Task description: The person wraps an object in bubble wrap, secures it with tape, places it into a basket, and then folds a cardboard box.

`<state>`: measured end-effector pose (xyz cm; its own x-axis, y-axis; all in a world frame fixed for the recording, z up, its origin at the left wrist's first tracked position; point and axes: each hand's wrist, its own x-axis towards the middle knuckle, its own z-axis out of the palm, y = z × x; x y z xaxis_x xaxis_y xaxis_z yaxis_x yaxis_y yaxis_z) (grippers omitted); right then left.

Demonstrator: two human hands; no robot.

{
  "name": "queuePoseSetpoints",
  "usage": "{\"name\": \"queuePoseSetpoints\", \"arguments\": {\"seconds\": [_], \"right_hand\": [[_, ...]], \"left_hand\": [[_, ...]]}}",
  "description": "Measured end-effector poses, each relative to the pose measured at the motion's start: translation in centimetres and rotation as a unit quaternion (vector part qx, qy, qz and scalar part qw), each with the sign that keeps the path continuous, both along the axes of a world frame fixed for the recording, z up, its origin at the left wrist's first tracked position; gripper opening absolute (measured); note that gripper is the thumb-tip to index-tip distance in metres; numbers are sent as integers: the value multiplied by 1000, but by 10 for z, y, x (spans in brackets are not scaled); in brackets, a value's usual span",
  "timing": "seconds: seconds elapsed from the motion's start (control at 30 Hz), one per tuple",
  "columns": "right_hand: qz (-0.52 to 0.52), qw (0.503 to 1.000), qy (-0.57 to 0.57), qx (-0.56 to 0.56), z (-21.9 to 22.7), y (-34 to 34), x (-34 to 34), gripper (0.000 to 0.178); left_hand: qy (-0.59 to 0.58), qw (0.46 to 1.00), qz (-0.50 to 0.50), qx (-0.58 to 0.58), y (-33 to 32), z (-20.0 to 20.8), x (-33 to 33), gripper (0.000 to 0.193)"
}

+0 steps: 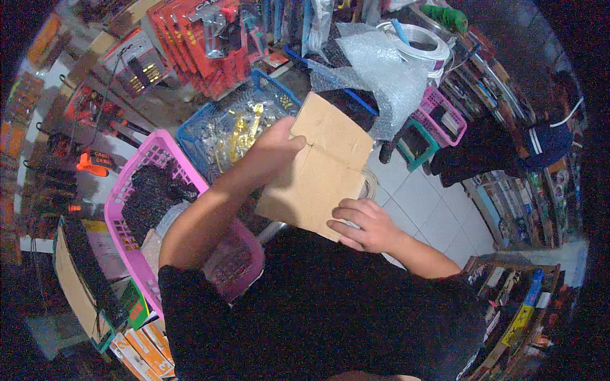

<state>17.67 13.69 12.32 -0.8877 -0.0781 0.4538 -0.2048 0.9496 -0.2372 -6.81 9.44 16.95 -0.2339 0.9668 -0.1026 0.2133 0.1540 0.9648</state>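
Observation:
A creased piece of brown cardboard (325, 168) is held up in front of my body, tilted, with a fold line across its middle. My left hand (283, 143) grips its upper left edge, the thumb lying on the near face and the other fingers hidden behind. At the lower right edge, the fingers of my right hand (368, 225) are curled over onto the face of the cardboard. A pale coil of cable (368, 184) shows partly behind the cardboard's right edge.
A blue basket (279, 84) of bagged gold and silver metal fittings lies beyond my left forearm. On the left stands a pink basket (117, 222) with dark bundled material. Bubble wrap (387, 76) and a white cable roll (438, 54) are at the back. Stocked racks (521, 305) flank me.

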Motion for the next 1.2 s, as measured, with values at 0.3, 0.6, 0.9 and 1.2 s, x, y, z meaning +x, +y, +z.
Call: {"name": "queuePoseSetpoints", "arguments": {"seconds": [0.3,0.6,0.9,1.2], "right_hand": [[-111,957,42,-266,-9,0,-3,23],[-357,903,101,-217,-17,16,5,26],[-347,925,54,-144,-25,3,-8,27],[-401,894,54,-193,-27,-10,-5,17]], "left_hand": [[428,871,-236,-46,49,7,41,30],[331,895,-297,-20,50,-33,49,31],[285,892,-348,-54,43,-39,45,30],[274,880,-386,-29,37,-47,40,30]]}}
